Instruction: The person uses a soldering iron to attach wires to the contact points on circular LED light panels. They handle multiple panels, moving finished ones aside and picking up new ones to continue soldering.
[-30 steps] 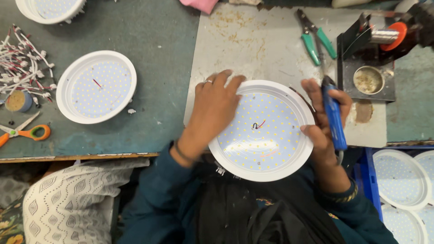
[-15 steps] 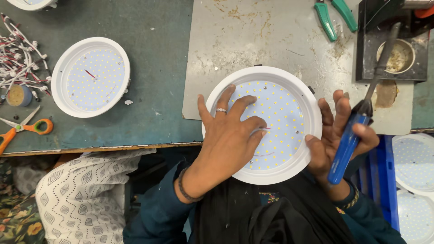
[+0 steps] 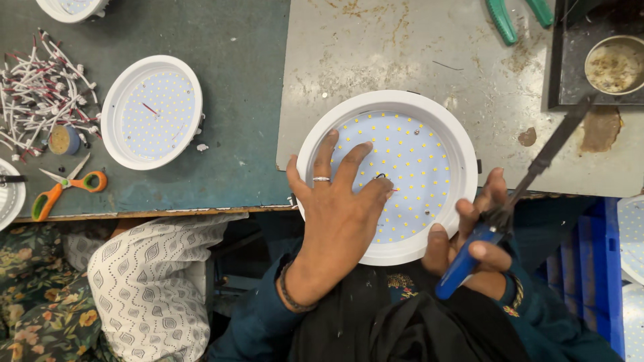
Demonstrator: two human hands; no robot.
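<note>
A round white lamp panel [image 3: 402,144] dotted with small yellow diodes rests half over the bench's front edge. My left hand [image 3: 339,208], wearing a ring, lies flat on its disc, fingers spread, touching a short wire near the middle. My right hand [image 3: 473,238] grips the panel's lower right rim with its thumb and holds a blue-handled soldering iron [image 3: 510,204], whose dark shaft points up and to the right, away from the panel.
A second white panel [image 3: 153,110] lies on the green bench at left, beside a heap of short wires [image 3: 37,90], a tape roll [image 3: 64,139] and orange scissors [image 3: 67,188]. Green pliers [image 3: 513,15] and a small tin [image 3: 614,64] sit at the back right. A blue crate [image 3: 607,268] holds more panels.
My left hand slid from the panel's upper left rim onto its disc. My right hand swung the soldering iron outward, tip pointing up right. The panel came closer to me.
</note>
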